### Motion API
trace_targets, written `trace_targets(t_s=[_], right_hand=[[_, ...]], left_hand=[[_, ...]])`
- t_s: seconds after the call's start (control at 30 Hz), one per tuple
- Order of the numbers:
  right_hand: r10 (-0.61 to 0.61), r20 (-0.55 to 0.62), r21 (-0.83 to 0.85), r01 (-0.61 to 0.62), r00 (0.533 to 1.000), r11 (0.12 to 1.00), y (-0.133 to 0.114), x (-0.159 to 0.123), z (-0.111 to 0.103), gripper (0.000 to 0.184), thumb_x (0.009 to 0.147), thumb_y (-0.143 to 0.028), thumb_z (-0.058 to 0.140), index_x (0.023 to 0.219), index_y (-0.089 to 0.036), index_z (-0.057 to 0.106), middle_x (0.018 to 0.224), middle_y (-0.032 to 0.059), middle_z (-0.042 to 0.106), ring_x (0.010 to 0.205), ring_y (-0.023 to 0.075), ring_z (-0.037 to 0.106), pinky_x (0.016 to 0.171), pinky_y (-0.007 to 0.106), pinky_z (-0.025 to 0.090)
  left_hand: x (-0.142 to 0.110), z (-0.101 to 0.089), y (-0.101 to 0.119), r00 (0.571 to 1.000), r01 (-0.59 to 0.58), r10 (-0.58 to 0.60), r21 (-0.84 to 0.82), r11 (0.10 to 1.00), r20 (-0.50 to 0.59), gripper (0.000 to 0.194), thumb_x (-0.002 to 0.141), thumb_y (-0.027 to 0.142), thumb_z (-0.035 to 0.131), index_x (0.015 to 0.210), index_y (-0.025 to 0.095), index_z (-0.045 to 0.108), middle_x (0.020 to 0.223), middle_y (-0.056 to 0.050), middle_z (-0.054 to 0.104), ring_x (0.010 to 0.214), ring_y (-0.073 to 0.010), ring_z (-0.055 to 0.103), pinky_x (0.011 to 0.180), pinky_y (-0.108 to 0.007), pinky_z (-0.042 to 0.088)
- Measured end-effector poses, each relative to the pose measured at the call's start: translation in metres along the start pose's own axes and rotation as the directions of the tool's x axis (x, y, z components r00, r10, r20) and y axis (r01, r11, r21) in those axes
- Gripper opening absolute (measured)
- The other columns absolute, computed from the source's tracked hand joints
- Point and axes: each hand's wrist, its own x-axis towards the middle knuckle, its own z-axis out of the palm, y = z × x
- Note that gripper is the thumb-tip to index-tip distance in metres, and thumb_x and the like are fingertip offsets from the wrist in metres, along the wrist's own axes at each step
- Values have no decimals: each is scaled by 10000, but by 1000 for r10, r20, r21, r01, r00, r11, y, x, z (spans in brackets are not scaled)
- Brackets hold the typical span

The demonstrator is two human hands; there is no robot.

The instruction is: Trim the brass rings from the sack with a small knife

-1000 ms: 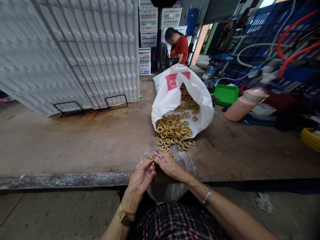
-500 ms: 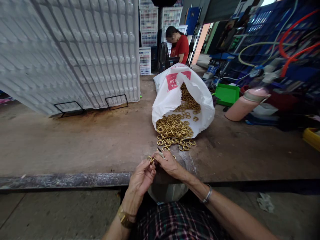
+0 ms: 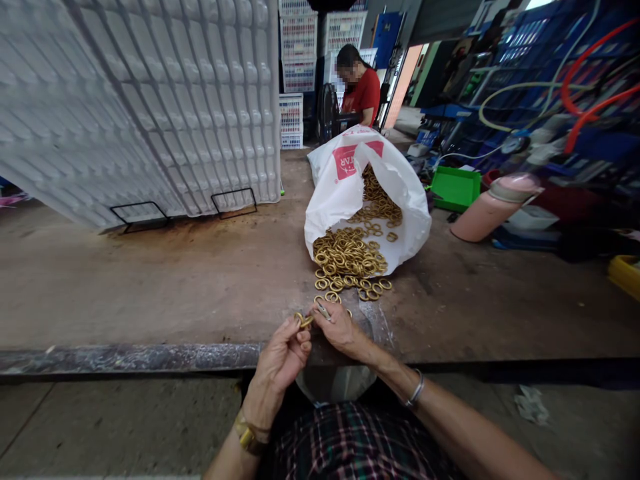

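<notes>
Head view: at the lower centre of the frame, the left hand (image 3: pixel 284 355) has its thumb and fingertips pinched together on what look like two gold rings (image 3: pixel 304 321), held just above the near edge of the brown surface (image 3: pixel 150 287). Right beside it, the right hand (image 3: pixel 344 331) is closed around a small metal tool (image 3: pixel 324 311); whether that hand also touches the rings I cannot tell. A gold wristwatch (image 3: pixel 247 438) sits on the left wrist, and a silver bracelet (image 3: pixel 415 389) on the right forearm.

Just beyond the hands, near the middle of the frame, a heap of loose rings (image 3: pixel 345 253) spills from the open mouth of a white bag (image 3: pixel 325 207) lying on its side. Clear ribbed plastic sheets (image 3: pixel 200 107) fill the upper left. Right of centre are a green tray (image 3: pixel 455 189) and a tilted pink bottle (image 3: pixel 475 217); at upper centre, a person in a red shirt (image 3: pixel 367 97) is beside stacked crates (image 3: pixel 299 55)
</notes>
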Motion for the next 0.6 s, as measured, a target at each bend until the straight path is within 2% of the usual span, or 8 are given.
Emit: trace_targets(t_s=[0.07, 0.2, 0.33, 0.47, 0.6], right_hand=[[-36, 0, -40, 36, 999, 999, 1, -2, -2, 212, 803, -258, 423, 693, -170, 581, 613, -7, 550, 583, 110, 484, 568, 216, 364], [-12, -64, -50, 9, 998, 999, 7, -9, -10, 208, 806, -271, 417, 746, -180, 594, 599, -19, 546, 555, 109, 483, 537, 207, 364], [36, -212, -66, -51, 977, 997, 16, -17, -24, 210, 806, -297, 430, 798, -187, 609, 617, -15, 581, 569, 120, 517, 556, 211, 391], [0, -371, -108, -43, 929, 993, 27, -27, -42, 237, 806, -318, 425, 810, -179, 616, 687, 11, 630, 599, 129, 552, 577, 219, 411], [-48, -444, -188, -40, 895, 981, 37, -34, -53, 232, 806, -316, 424, 793, -183, 614, 667, 9, 633, 562, 126, 547, 551, 216, 412]], left_hand=[[-11, -2, 1, 997, 18, -23, 68, 998, 70, 169, 692, 85, 662, 746, 135, 510, 648, 30, 546, 467, -28, 492, 412, -115, 407], [-46, -19, 6, 975, 50, -126, 367, 929, 186, 232, 683, 228, 705, 757, 154, 498, 591, 19, 554, 401, -48, 449, 356, -154, 401], [-68, -58, 3, 980, 114, -185, 541, 833, 78, 282, 657, 292, 724, 754, 154, 499, 585, 9, 563, 393, -56, 446, 348, -171, 405], [-54, -94, -11, 976, 216, -195, 581, 784, -100, 298, 621, 300, 741, 727, 154, 503, 607, 8, 579, 399, -47, 434, 352, -160, 375], [-16, -102, -34, 974, 224, -145, 678, 700, -172, 192, 654, 261, 699, 728, 139, 571, 610, 10, 577, 450, -65, 456, 385, -176, 360]])
